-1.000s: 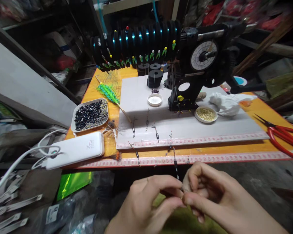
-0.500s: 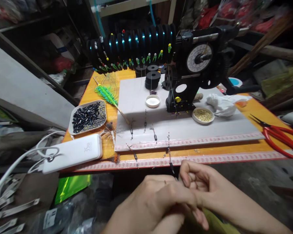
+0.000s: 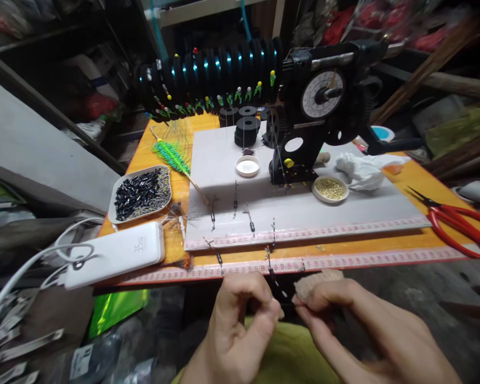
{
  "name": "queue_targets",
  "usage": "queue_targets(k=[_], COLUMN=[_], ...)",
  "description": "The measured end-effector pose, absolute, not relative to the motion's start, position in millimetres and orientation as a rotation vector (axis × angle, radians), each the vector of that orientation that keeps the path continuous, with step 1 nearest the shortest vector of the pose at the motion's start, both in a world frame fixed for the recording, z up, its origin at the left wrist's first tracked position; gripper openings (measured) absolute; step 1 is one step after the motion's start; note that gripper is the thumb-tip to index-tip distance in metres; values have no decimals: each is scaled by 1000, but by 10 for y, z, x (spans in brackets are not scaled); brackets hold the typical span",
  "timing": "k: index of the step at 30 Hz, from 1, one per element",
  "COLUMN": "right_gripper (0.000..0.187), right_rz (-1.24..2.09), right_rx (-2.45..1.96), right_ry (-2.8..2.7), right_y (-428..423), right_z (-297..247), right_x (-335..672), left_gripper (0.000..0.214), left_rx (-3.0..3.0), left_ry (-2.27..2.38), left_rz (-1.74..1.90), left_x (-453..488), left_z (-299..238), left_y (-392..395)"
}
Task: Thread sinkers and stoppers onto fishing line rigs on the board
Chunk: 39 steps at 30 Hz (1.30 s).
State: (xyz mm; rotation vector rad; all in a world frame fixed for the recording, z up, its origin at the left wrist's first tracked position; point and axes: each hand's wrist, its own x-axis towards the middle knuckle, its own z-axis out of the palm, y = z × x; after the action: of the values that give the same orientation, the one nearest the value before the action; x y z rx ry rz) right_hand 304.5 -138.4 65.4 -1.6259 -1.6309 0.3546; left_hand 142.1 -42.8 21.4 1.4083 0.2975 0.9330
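Note:
Both my hands are below the front edge of the orange table (image 3: pixel 384 248). My left hand (image 3: pixel 240 314) is closed in a pinch on a thin fishing line with small black beads (image 3: pixel 274 277) that runs up onto the table. My right hand (image 3: pixel 344 314) pinches the same line from the right, thumb and forefinger together, its forefinger wrapped in tan tape. The two pinches lie a few centimetres apart. Several more rigged lines (image 3: pixel 235 200) lie across the grey board (image 3: pixel 344 213).
A black line-winding machine with a dial (image 3: pixel 320 96) stands on the board, a row of black spools (image 3: pixel 208 69) to its left. A tray of black tubes (image 3: pixel 140 192), a white power bank (image 3: pixel 116 253), two small dishes (image 3: pixel 330 189) and red scissors (image 3: pixel 460 224) are on the table.
My hands were overlapped half a second ago; now they have drawn apart, each pinching the line, which is stretched between them. The view has shifted slightly.

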Motion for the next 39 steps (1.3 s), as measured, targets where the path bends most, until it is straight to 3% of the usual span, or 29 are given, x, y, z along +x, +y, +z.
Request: queue_targets(k=[7, 13, 21, 27, 34, 39], right_gripper=[23, 20, 14, 11, 22, 20], right_rz=[423, 423, 514, 606, 611, 552], right_rx=[-1598, -1643, -1743, -1703, -1399, -1353], right_ry=[-1491, -1453, -1511, -1449, -964, -1009], right_y=[-1434, -1440, -1381, -1285, -1126, -1110], right_z=[776, 880, 918, 954, 891, 892], right_x=[3127, 3248, 3272, 3253, 3060, 2978], left_gripper=[65, 47, 39, 12, 13, 13], left_rx=[1805, 1977, 2224, 2333, 2015, 1919], left_ry=[128, 42, 114, 103, 321, 397], left_rz=[1009, 1194, 1065, 1167, 1221, 1182], left_x=[1619, 1730, 1689, 1617, 1549, 1513], left_z=[449, 514, 616, 644, 746, 796], left_y=[-350, -215, -121, -82, -119, -127])
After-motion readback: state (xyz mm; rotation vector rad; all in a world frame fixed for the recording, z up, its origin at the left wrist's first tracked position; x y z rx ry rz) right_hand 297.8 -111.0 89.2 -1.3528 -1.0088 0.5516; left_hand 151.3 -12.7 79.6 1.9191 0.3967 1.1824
